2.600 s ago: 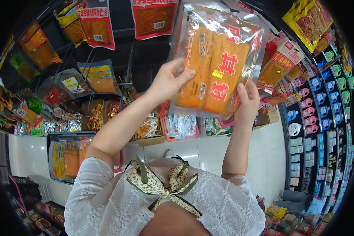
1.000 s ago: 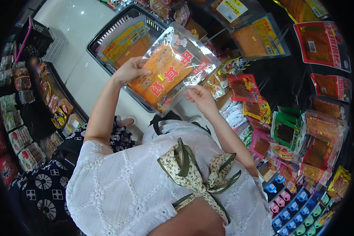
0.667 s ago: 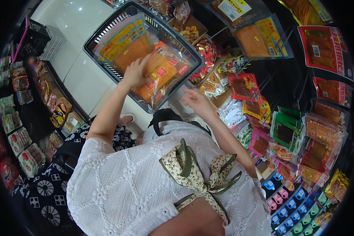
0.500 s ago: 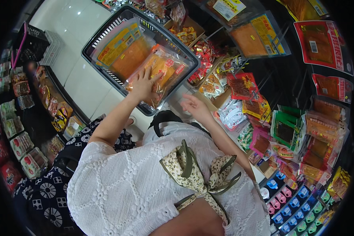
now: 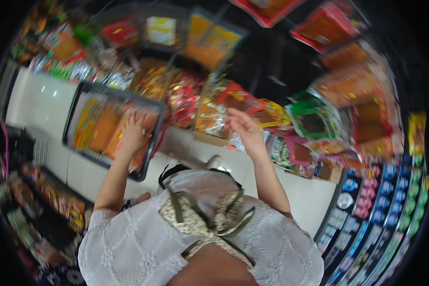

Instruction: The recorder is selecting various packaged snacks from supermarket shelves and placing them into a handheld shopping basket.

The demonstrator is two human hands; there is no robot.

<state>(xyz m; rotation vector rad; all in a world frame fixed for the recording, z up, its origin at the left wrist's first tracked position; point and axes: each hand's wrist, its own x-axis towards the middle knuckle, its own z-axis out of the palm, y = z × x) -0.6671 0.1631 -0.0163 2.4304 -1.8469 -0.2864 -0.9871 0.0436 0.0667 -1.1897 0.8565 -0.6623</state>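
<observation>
My left hand (image 5: 134, 129) lies with fingers spread on an orange-and-red clear snack packet (image 5: 114, 144) inside a dark plastic shopping basket (image 5: 117, 92). Beside that packet, toward the basket's left, rests a flat packet with a yellow label (image 5: 85, 120). My right hand (image 5: 246, 129) is raised in front of the shelf display with its fingers loosely apart and nothing in them. It is nearest to an open cardboard box of small wrapped snacks (image 5: 210, 116). Motion blur softens the picture.
Boxes of red-wrapped snacks (image 5: 183, 97) line the display ahead. Flat red packets (image 5: 323, 28) and green packets (image 5: 312, 114) hang to the right. Rows of blue bottles (image 5: 385, 190) fill a rack at lower right. A black basket (image 5: 19, 148) is at far left.
The view has turned toward the right, so the basket and shelves appear further left. My right hand has risen toward the display; my left hand stays on the packet.
</observation>
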